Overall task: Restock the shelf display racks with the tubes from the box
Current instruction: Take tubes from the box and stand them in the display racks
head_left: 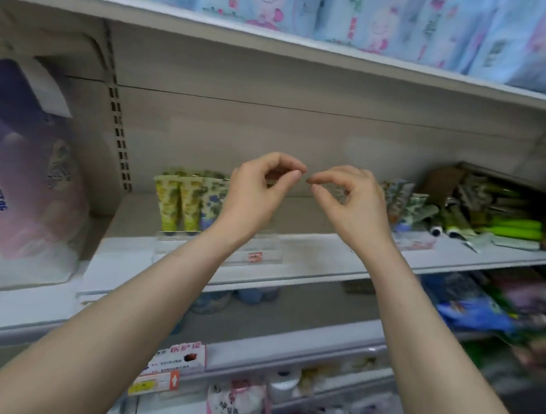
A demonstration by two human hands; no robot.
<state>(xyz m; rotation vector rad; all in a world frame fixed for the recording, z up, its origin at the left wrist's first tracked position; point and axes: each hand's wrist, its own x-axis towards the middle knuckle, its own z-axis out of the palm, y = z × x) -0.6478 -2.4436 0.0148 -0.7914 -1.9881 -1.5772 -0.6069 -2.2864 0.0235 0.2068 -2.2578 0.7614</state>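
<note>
My left hand [260, 189] and my right hand [350, 200] are raised side by side in front of the middle shelf, fingers curled, fingertips almost meeting. Bits of greenish tube show through the curl of each hand; whether the fingers pinch them is hidden. Three yellow-green and blue patterned tubes [189, 200] stand cap down in a clear display rack [261, 255] left of my left hand. More patterned tubes [396, 197] stand just right of my right hand. A cardboard box [446, 184] at the far right of the shelf holds several loose green tubes [515, 227].
Large pink and purple soft packs [21, 187] fill the left end of the shelf. Blue baby-print packs [281, 1] line the shelf above. The shelves below carry price tags [174, 362] and mixed small goods [485, 308].
</note>
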